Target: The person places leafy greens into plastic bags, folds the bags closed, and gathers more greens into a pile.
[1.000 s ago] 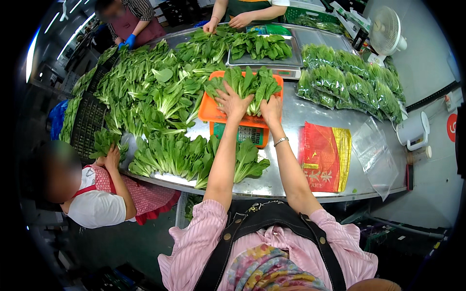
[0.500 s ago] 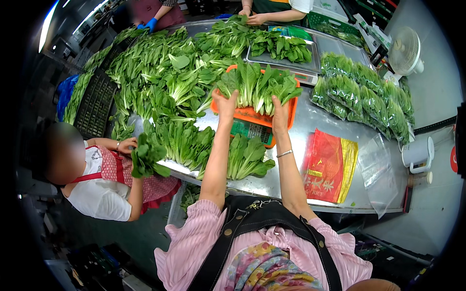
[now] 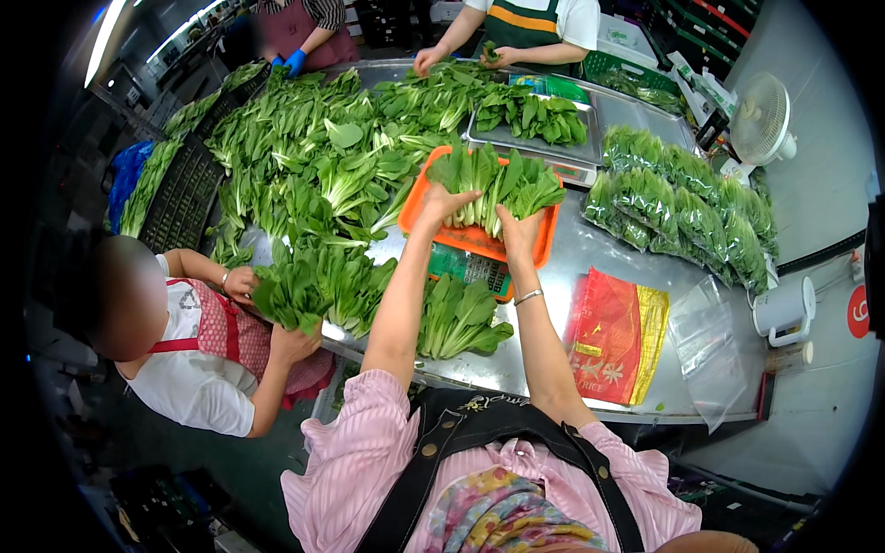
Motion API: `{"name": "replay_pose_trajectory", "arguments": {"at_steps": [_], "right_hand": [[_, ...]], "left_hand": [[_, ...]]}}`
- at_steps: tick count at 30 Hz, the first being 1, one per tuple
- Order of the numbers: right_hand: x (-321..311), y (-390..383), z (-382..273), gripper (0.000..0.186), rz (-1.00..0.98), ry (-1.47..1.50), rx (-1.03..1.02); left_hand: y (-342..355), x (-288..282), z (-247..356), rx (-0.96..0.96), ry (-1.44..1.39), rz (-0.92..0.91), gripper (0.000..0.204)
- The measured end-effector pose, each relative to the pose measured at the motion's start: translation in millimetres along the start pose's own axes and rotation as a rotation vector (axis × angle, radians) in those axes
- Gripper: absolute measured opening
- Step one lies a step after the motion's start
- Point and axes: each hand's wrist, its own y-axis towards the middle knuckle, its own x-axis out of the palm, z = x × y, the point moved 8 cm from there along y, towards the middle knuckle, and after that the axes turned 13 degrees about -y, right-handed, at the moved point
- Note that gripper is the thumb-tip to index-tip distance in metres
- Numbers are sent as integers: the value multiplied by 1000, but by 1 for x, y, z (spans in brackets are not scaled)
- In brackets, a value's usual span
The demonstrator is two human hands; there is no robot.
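Note:
A row of leafy greens [image 3: 490,184] lies in an orange tray [image 3: 544,244] on a scale with a green keypad [image 3: 461,265]. My left hand [image 3: 444,203] holds the left side of the greens, thumb across the stalks and other fingers partly hidden. My right hand [image 3: 518,228], with a bracelet at the wrist, grips the right side by the stalk ends. More greens [image 3: 461,318] lie on the metal table [image 3: 433,369] between my forearms. A metal tray of greens [image 3: 525,120] rests on another scale behind.
A co-worker [image 3: 198,359] at left holds greens. Two others [image 3: 525,28] [image 3: 304,28] work across the table. Loose greens [image 3: 304,138], a black crate [image 3: 175,198], bagged greens [image 3: 682,207], a red sack [image 3: 608,336], clear bags [image 3: 705,350], a kettle [image 3: 784,309] and a fan [image 3: 761,120] surround me.
My left hand has gone from spread over the greens to gripping their side; my right hand stays on them. The left co-worker has moved a bunch toward the table's near edge.

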Motion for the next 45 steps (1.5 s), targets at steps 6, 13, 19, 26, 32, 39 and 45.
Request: {"name": "replay_pose_trajectory", "arguments": {"at_steps": [6,13,19,26,32,39,45], "right_hand": [[-11,8,9,60,-19,223,17],[-1,11,13,61,-152,478,126],[-19,18,11,53,-272,605,161],[-20,20,5,60,-234,375,66],[-17,19,30,54,-385,694,284],[-19,6,-1,60,-375,619,184],[-21,1,25,48,-461,887,466]], "left_hand": [[-29,18,60,-160,-54,-139,61],[-12,40,30,-232,-241,-113,53],[-38,66,34,-397,-752,-320,45],[-49,56,29,-267,-864,-231,39],[-63,54,2,-459,-978,-204,38],[-67,69,8,-410,-1050,-253,37],[-71,54,8,-366,-1301,-283,42]]}}
